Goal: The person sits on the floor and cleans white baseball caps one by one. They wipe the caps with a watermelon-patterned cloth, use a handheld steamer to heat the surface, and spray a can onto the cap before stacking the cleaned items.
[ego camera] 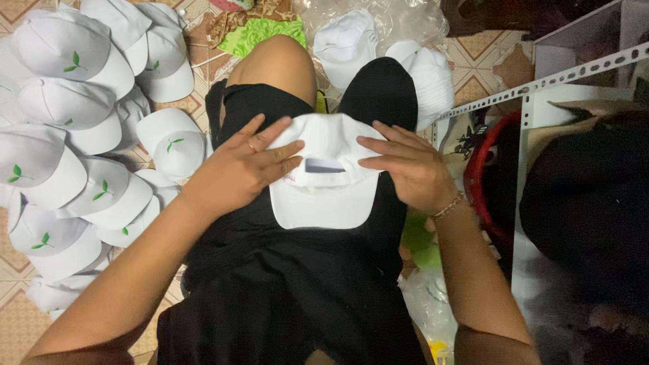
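Note:
A white cap (pixel 326 196) lies on my lap, its brim toward me and its crown folded flat. My left hand (pixel 247 165) rests on the cap's left side with fingers spread across the crown; a ring shows on one finger. My right hand (pixel 409 169) presses the cap's right side, fingers pointing inward, a thin bracelet at the wrist. Both hands hold the cap against my black clothing (pixel 291 284).
A heap of several white caps with green leaf marks (pixel 74 135) covers the tiled floor on the left. More white caps (pixel 348 44) lie on clear plastic ahead. A white metal rack (pixel 541 84) and a red-rimmed basket (pixel 476 176) stand at right.

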